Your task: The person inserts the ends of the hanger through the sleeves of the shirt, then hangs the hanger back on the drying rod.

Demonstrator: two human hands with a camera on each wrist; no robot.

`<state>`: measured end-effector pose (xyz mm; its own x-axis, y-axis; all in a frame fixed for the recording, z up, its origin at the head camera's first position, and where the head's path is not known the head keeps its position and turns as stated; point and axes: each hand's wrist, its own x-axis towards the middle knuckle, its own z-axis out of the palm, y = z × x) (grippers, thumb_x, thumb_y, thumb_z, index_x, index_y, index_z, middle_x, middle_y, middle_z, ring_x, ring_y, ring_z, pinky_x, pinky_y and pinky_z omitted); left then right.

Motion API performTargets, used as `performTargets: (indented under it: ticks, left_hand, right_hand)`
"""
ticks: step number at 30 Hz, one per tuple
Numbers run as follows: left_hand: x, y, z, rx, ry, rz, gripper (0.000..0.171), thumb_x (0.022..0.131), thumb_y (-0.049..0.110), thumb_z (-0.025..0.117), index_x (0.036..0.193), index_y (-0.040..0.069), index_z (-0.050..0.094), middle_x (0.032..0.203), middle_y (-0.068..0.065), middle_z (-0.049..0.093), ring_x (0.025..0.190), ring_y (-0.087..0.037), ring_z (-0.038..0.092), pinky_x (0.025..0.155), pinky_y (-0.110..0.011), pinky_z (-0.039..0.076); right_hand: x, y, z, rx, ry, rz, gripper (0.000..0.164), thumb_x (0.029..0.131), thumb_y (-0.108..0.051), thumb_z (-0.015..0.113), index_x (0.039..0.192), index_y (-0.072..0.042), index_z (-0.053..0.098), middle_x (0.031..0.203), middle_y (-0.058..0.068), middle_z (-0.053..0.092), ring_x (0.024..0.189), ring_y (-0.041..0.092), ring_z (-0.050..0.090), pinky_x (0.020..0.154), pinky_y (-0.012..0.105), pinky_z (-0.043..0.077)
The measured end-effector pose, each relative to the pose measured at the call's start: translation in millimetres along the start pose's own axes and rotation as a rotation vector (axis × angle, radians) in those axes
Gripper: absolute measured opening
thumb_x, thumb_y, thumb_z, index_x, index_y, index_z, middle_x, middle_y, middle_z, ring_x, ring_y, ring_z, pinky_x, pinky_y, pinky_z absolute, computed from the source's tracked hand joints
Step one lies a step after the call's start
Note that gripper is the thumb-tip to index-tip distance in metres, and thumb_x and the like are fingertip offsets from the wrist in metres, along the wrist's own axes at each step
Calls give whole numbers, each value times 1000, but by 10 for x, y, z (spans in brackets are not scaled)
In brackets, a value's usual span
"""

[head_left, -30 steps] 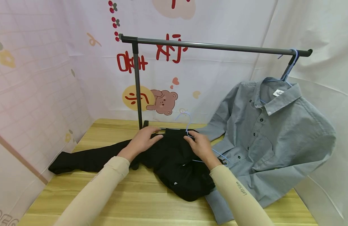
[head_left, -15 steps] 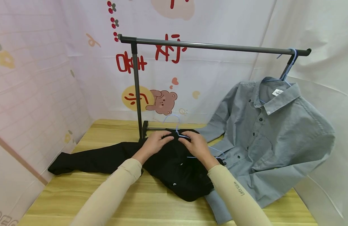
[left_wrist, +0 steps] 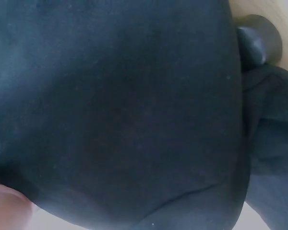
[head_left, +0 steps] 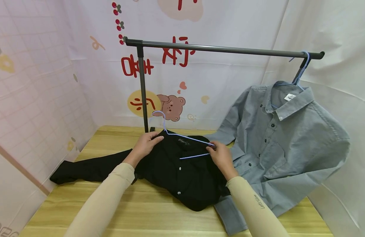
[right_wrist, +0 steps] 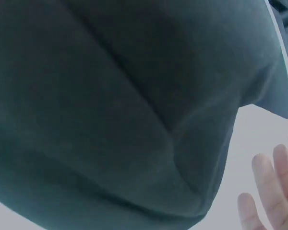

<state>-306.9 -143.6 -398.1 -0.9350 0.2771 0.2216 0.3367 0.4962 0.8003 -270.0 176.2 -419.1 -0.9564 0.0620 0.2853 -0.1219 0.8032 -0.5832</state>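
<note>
A black button-up shirt (head_left: 163, 172) lies bunched on the table, one sleeve stretched out to the left. Its collar area faces up, and a light-blue hanger (head_left: 185, 137) is partly inside it, the hook standing free above the left end. My left hand (head_left: 144, 144) pinches the shirt's edge near the hook. On the other side, my right hand (head_left: 221, 155) pinches the hanger's right arm at the shirt's shoulder. Black cloth (left_wrist: 120, 115) fills most of the left wrist view. Fingers of my right hand (right_wrist: 273, 187) show at the lower right of the right wrist view.
A dark metal clothes rack (head_left: 227, 49) stands behind the shirt. From its right end hangs a grey shirt (head_left: 289, 144) on another blue hanger, its lower part spread over the table. The wooden table (head_left: 147, 214) reaches to a printed cloth backdrop (head_left: 215, 79).
The hanger's hook has moved left and its arm now shows across the collar. My left hand has shifted left after first moving in; my right hand has moved right, and the shirt's neckline has opened out.
</note>
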Motion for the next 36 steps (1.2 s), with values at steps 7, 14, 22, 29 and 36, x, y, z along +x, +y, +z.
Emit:
performTargets:
  ticks: [7, 14, 22, 29, 36]
  left_hand:
    - [-36, 6, -81, -28, 24, -49, 32, 102, 36, 57, 114, 8, 68, 97, -9, 64, 88, -25, 56, 82, -38, 45]
    - [-18, 47, -126, -38, 88, -89, 34, 102, 37, 56, 115, 7, 67, 96, -11, 62, 89, -26, 55, 80, -38, 44]
    - [-9, 183, -138, -104, 100, -59, 34, 102, 40, 56, 105, 7, 67, 86, -9, 60, 80, -25, 55, 74, -35, 45]
    - [-9, 287, -139, -244, 15, 8, 30, 102, 32, 59, 99, 3, 67, 80, -9, 62, 75, -24, 58, 68, -35, 49]
    - [-27, 240, -157, -246, -18, 65, 26, 102, 21, 58, 99, -3, 66, 81, -17, 58, 79, -32, 54, 71, -37, 46]
  right_hand:
    - [-39, 18, -16, 136, 103, 108, 32, 95, -38, 67, 107, -9, 73, 83, 6, 68, 68, 23, 57, 67, 41, 47]
    - [-118, -151, 74, 135, -14, 102, 36, 92, -46, 68, 96, -11, 76, 84, 2, 70, 74, 20, 61, 70, 40, 50]
    - [-154, -418, 266, -7, -197, 13, 34, 97, -41, 63, 95, -10, 77, 86, 2, 71, 77, 20, 65, 73, 41, 52]
    - [-134, -474, 294, 209, -194, 238, 65, 97, -64, 45, 79, -8, 72, 68, 1, 66, 57, 16, 60, 67, 36, 50]
    - [-100, -357, 228, 354, -190, 354, 34, 99, -32, 56, 89, -3, 70, 73, 6, 68, 58, 17, 63, 58, 31, 52]
